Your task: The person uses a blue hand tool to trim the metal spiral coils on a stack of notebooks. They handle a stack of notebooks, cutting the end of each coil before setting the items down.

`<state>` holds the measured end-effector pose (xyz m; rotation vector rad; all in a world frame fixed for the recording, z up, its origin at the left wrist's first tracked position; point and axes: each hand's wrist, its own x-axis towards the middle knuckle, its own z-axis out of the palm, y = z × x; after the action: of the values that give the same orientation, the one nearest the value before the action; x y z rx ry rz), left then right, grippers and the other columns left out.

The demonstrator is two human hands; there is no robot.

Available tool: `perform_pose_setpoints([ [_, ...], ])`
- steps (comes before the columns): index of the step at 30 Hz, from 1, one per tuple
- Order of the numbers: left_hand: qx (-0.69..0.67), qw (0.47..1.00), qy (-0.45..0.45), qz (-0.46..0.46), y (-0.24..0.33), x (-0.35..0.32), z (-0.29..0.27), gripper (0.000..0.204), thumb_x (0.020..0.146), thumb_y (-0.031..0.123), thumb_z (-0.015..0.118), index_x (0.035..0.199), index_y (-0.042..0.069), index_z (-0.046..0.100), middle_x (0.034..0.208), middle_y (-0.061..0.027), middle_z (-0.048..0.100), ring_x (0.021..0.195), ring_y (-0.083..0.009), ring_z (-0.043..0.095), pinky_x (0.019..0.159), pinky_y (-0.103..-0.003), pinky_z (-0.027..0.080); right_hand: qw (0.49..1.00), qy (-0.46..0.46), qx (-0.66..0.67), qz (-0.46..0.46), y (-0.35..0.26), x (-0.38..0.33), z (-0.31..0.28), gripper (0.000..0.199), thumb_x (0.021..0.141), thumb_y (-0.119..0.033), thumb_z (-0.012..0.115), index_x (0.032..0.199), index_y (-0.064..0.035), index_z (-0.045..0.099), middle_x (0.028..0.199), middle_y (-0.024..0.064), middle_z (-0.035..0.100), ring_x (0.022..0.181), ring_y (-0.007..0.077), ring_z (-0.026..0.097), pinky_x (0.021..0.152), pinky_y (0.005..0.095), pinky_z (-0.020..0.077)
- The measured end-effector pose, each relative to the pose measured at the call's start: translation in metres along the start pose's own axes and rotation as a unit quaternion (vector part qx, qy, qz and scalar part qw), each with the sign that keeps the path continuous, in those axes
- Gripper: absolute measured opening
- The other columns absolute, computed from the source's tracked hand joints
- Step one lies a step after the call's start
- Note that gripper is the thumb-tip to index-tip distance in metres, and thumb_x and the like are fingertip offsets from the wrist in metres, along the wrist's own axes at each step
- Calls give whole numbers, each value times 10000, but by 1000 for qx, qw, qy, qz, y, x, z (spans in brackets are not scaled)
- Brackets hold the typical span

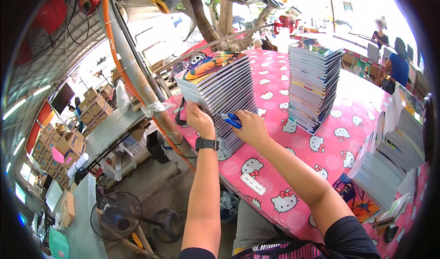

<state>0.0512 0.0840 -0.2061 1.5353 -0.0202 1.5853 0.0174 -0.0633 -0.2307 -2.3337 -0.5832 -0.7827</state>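
A tall stack of spiral-bound notebooks (231, 87) stands on the table, its coiled spines facing me and a colourful orange cover on top. At the stack's left corner, my left hand (200, 120) is closed against the notebooks' edges; its fingertips are partly hidden. A watch with a dark strap (207, 143) is on that wrist. My right hand (252, 128) grips small pliers with blue handles (233, 120), and their metal jaws are at the spines. A black strap (180, 115) lies beside the stack, left of my left hand.
The table has a pink patterned cloth (275, 167). A second tall notebook stack (314, 85) stands to the right. More notebooks (380, 172) lie at the right edge. A paper label (253, 184) is near me. A post (137, 71) and a floor fan (120, 217) are left.
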Motion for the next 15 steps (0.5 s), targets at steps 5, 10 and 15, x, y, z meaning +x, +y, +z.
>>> perform_pose_setpoints([
  [5,-17,999,10,-33,4,-5,1,457,1003,316,362,786,-56,515,682,-202,563,599,-358,503,576,-422,409,996,37,-76,-34,-1,-2,3,383,656,-243,709,964,-67,567,863,63,588,890,244,592,742,403,454],
  [10,23,1000,7,-13,3,-12,0,454,1004,309,361,786,-59,513,677,-207,561,590,-372,506,556,-426,406,997,15,-69,-37,-4,-2,5,356,665,-242,708,935,-68,556,849,61,596,861,248,608,738,389,457],
  [15,51,999,0,-17,-2,-13,-1,450,1004,305,365,770,-53,504,646,-202,545,553,-373,491,522,-422,396,995,-90,-27,31,-5,5,-1,357,663,-249,714,935,-87,549,858,64,586,869,254,602,764,400,462],
])
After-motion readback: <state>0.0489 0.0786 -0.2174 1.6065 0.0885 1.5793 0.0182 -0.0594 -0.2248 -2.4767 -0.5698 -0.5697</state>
